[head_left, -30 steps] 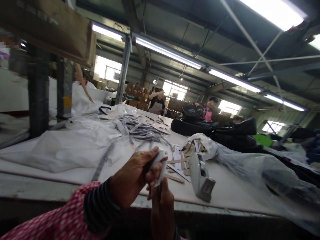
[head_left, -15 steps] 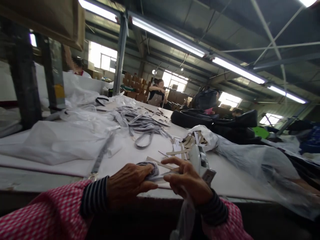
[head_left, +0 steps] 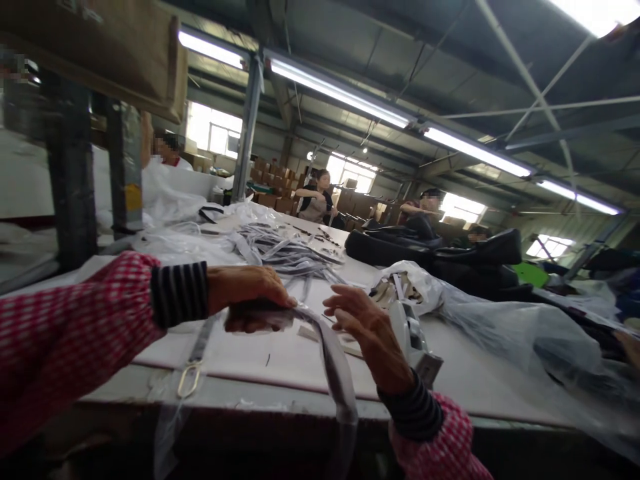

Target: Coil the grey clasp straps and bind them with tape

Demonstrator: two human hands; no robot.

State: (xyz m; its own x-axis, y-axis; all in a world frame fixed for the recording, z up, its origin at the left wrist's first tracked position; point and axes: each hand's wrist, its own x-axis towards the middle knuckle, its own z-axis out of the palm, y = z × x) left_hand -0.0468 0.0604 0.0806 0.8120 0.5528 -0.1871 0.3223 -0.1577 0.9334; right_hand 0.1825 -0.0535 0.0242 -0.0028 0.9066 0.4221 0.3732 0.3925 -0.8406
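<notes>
My left hand (head_left: pixel 253 293) is raised over the near edge of the table, its fingers wrapped round a grey strap (head_left: pixel 336 367). From that grip the strap arches to the right and hangs down past the table edge, with a clear plastic layer seeming to cover its lower part. To the right of the strap, my right hand (head_left: pixel 367 337) is up with its fingers apart and nothing in them. A white tape dispenser (head_left: pixel 411 337) stands just behind my right wrist. At the left, another grey strap in plastic, with a metal loop (head_left: pixel 189 380), hangs over the edge.
Further back lies a heap of grey straps (head_left: pixel 285 250). Pale strips sit in a clear plastic bag (head_left: pixel 425 287), and black padded items (head_left: pixel 430 250) lie behind it. Plastic sheeting spreads to the right. Several people are around the far side; a metal post (head_left: pixel 125 173) stands left.
My left hand has lifted from the table with the strap, which now hangs in an arc. My right hand has come off the strap and plastic, and its fingers have spread.
</notes>
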